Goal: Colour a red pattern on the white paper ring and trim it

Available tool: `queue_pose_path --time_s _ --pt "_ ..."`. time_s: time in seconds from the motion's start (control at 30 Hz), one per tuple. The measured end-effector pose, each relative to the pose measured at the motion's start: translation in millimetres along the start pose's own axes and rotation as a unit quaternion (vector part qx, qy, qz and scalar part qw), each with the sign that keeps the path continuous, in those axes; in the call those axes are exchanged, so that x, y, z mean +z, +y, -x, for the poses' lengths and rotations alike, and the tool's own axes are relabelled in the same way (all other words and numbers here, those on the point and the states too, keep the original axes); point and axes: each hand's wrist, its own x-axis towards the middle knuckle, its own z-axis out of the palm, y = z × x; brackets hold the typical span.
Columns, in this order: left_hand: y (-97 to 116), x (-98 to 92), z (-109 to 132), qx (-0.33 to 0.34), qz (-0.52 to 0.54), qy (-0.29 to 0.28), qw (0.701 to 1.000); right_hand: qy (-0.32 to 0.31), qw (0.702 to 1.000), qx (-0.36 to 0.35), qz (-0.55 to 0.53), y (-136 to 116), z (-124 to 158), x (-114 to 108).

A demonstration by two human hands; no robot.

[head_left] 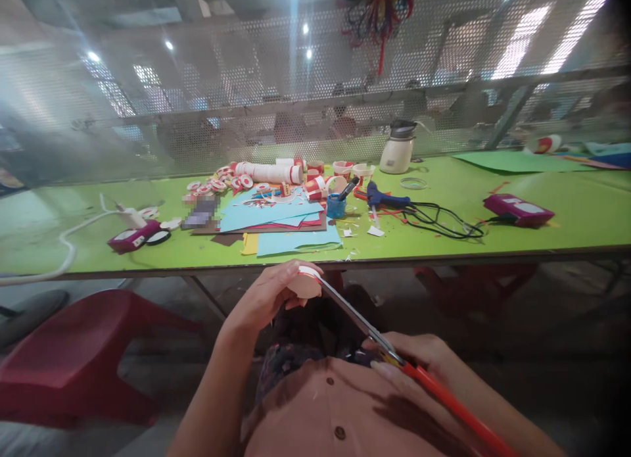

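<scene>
My left hand (269, 292) is closed around the edge of a round paper cup piece (304, 285) with a white rim and a red line. A pair of long scissors (357, 317) with red handles runs from lower right up to that piece, and the blade tips touch or overlap its right edge. My right hand (414, 358) is wrapped around the scissors near the pivot. Both hands are in front of my body, below the table's near edge. Part of the left fingers is hidden behind the cup piece.
On the green table (438, 250) lie blue paper sheets (276, 214), cut paper cups (315, 187) and a pile of round pieces (217, 184). A blue glue gun (387, 198), a kettle (397, 151) and purple power boxes (517, 209) stand around them. A red stool (89, 345) is at left.
</scene>
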Motion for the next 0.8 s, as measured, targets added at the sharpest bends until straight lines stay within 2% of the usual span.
queue_pose_path --time_s 0.17,0.33,0.43,0.53,0.67,0.8 --pt "2.8 -2.2 2.2 -0.013 0.014 -0.039 0.999 -0.021 0.999 0.023 -0.008 -16.3 5.8 -6.1" --pt "3.4 -3.1 4.4 -0.006 0.033 -0.066 0.997 -0.088 0.985 0.116 -0.086 -23.8 13.9 -17.3" --pt "3.0 -4.2 3.7 0.006 0.027 -0.056 0.998 -0.063 0.979 0.150 -0.124 -29.2 20.5 -24.3" --pt "2.6 -4.3 1.4 0.003 0.055 -0.060 0.997 -0.067 0.977 0.149 -0.135 -33.2 23.9 -28.6" --pt "3.0 -2.2 -2.2 -0.003 0.109 -0.063 0.992 -0.062 0.980 0.138 -0.128 -24.1 24.4 -29.8" --pt "4.0 -0.1 -2.9 0.044 0.159 -0.072 0.984 -0.061 0.982 0.133 -0.118 -18.4 24.1 -28.7"
